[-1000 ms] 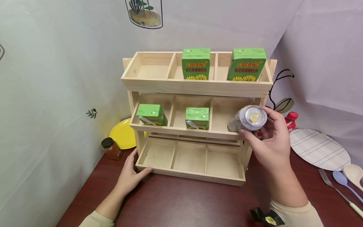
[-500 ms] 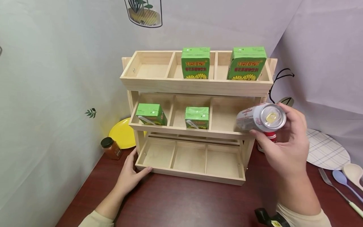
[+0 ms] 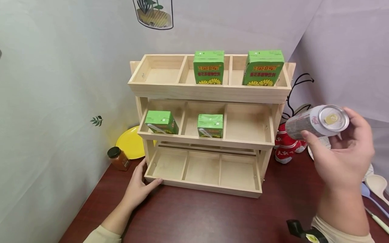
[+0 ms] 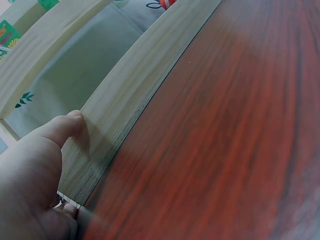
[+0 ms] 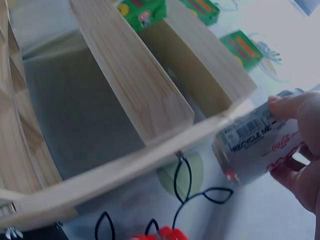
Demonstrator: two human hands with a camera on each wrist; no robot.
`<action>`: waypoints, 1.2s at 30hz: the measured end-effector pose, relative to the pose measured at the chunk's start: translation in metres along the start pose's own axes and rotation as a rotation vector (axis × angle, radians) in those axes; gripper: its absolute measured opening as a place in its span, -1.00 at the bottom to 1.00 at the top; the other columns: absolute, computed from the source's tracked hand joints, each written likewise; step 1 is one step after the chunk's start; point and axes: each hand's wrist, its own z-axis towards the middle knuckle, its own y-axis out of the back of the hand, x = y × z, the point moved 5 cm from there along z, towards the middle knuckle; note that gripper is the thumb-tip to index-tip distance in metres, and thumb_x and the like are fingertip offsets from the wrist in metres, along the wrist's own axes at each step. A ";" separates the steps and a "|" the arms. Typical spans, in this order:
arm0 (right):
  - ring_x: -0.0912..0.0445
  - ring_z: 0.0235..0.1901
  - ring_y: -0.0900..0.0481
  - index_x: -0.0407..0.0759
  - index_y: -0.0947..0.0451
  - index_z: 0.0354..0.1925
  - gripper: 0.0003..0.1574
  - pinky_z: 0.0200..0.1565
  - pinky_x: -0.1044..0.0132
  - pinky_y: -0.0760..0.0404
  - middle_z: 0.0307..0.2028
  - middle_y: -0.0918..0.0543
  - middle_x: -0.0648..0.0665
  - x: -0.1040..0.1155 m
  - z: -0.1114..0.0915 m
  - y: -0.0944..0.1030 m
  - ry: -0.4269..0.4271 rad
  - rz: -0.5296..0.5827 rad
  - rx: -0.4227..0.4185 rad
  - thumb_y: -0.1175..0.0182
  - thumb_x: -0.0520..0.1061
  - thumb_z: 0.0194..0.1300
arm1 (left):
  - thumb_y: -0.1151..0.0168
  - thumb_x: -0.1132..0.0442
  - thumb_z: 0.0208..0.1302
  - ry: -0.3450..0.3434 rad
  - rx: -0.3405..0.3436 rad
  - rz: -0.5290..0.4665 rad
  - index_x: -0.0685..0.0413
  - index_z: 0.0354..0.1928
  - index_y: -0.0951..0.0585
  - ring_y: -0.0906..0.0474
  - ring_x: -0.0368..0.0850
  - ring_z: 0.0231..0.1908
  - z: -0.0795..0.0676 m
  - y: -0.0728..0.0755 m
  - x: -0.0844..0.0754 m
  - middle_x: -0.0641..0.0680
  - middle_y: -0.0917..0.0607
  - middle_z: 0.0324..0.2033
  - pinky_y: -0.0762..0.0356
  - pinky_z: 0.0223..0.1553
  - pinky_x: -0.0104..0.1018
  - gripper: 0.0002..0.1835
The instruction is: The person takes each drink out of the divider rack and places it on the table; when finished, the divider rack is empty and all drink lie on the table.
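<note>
I see the right hand (image 3: pixel 343 157) gripping a tilted silver can (image 3: pixel 316 122) in the air, right of the wooden rack (image 3: pixel 209 93). My left hand (image 3: pixel 136 185) grips the rack's near left bottom corner; green cartons (image 3: pixel 208 67) occupy the upper two tiers.

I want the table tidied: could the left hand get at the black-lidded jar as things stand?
Probably yes: the left hand grips the lower corner of the wooden rack, but the jar stands nearby with nothing visible between them. It would likely need to release the rack first.
</note>
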 end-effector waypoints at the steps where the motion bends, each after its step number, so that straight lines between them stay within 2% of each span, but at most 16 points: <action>1: -0.15 0.00 -0.52 -0.48 -0.38 0.15 0.02 0.01 0.31 -0.54 0.04 -0.48 -0.47 -0.001 0.002 0.005 -0.011 -0.018 -0.018 -0.20 -0.83 -0.43 | -0.54 0.01 -0.01 -0.001 -0.001 -0.002 -0.14 0.51 -0.05 -0.19 -0.03 0.28 0.000 0.000 0.000 0.11 -0.22 0.33 -0.19 0.12 -0.55 0.10; 4: -0.10 -0.04 -0.55 -0.44 -0.41 0.13 0.01 -0.03 0.36 -0.55 0.03 -0.51 -0.42 -0.004 0.006 0.017 -0.044 -0.083 -0.072 -0.24 -0.81 -0.42 | -0.54 0.01 -0.01 0.001 -0.004 -0.007 -0.13 0.50 -0.06 -0.20 -0.04 0.28 0.000 0.000 0.000 0.10 -0.22 0.33 -0.20 0.13 -0.52 0.10; 8: 0.02 -0.10 -0.58 -0.28 -0.42 0.16 0.02 -0.05 0.42 -0.54 0.05 -0.52 -0.27 -0.008 0.012 0.032 -0.123 -0.386 -0.129 -0.33 -0.71 -0.37 | -0.55 0.03 -0.02 -0.005 -0.007 -0.006 -0.12 0.50 -0.07 -0.20 -0.03 0.27 0.000 -0.001 0.001 0.10 -0.25 0.31 -0.24 0.19 -0.25 0.10; 11: 0.17 -0.11 -0.56 -0.13 -0.37 0.23 0.05 -0.05 0.47 -0.52 0.09 -0.48 -0.10 -0.015 0.015 0.043 -0.249 -0.674 -0.153 -0.41 -0.60 -0.28 | -0.55 0.04 -0.02 -0.010 -0.009 -0.009 -0.12 0.50 -0.07 -0.21 -0.03 0.27 0.001 -0.001 0.002 0.11 -0.26 0.31 -0.22 0.18 -0.06 0.10; 15: 0.28 -0.07 -0.48 0.07 -0.26 0.31 0.06 0.00 0.51 -0.47 0.15 -0.41 0.08 -0.026 0.016 0.060 -0.436 -0.923 -0.158 -0.49 -0.33 -0.11 | -0.56 0.04 -0.04 -0.010 -0.013 -0.015 -0.13 0.50 -0.07 -0.19 0.00 0.28 0.001 -0.001 0.003 0.12 -0.26 0.32 -0.20 0.19 0.04 0.11; 18: 0.29 0.00 -0.44 0.21 -0.18 0.36 0.06 0.02 0.53 -0.44 0.23 -0.36 0.09 -0.035 0.016 0.072 -0.522 -1.055 -0.148 -0.49 -0.13 -0.03 | -0.56 0.04 -0.04 -0.013 -0.013 -0.016 -0.12 0.50 -0.07 -0.18 0.03 0.29 0.001 -0.001 0.003 0.14 -0.24 0.32 -0.19 0.19 0.09 0.11; 23: 0.21 0.16 -0.36 0.27 -0.07 0.43 0.10 0.06 0.48 -0.43 0.37 -0.24 0.00 -0.054 0.014 0.087 -0.602 -1.158 -0.099 -0.44 0.01 0.04 | -0.56 0.04 -0.03 -0.016 -0.011 -0.018 -0.11 0.50 -0.07 -0.17 0.04 0.29 0.001 -0.001 0.002 0.15 -0.24 0.33 -0.19 0.19 0.09 0.11; 26: 0.10 0.23 -0.34 0.19 -0.05 0.47 0.13 0.13 0.40 -0.40 0.39 -0.23 -0.02 -0.066 0.014 0.094 -0.623 -1.188 -0.052 -0.43 0.05 0.05 | -0.56 0.04 -0.03 -0.015 -0.011 -0.017 -0.11 0.50 -0.07 -0.18 0.02 0.29 0.001 -0.001 0.002 0.14 -0.24 0.33 -0.20 0.19 0.07 0.11; 31: -0.20 0.35 -0.15 -0.12 -0.01 0.50 0.17 0.32 0.03 -0.16 0.40 -0.19 -0.29 -0.081 0.015 0.103 -0.576 -1.226 0.087 -0.41 0.03 0.08 | -0.56 0.05 -0.03 -0.015 -0.009 -0.012 -0.11 0.50 -0.07 -0.18 0.02 0.29 0.001 -0.001 0.002 0.13 -0.24 0.32 -0.21 0.18 0.07 0.11; 33: -0.30 0.35 -0.08 -0.21 -0.02 0.49 0.16 0.30 -0.15 -0.09 0.38 -0.16 -0.41 -0.086 0.016 0.105 -0.558 -1.236 0.139 -0.40 0.02 0.09 | -0.56 0.04 -0.03 -0.018 -0.009 -0.012 -0.12 0.50 -0.07 -0.18 0.02 0.29 0.001 -0.001 0.003 0.13 -0.24 0.32 -0.22 0.18 0.07 0.11; 36: -0.37 0.30 -0.11 -0.27 -0.05 0.47 0.13 0.22 -0.25 -0.13 0.34 -0.18 -0.49 -0.093 0.015 0.109 -0.561 -1.245 0.186 -0.40 0.02 0.10 | -0.55 0.04 -0.03 -0.021 -0.008 -0.009 -0.13 0.50 -0.07 -0.17 0.02 0.29 0.001 -0.001 0.003 0.13 -0.24 0.32 -0.22 0.18 0.06 0.11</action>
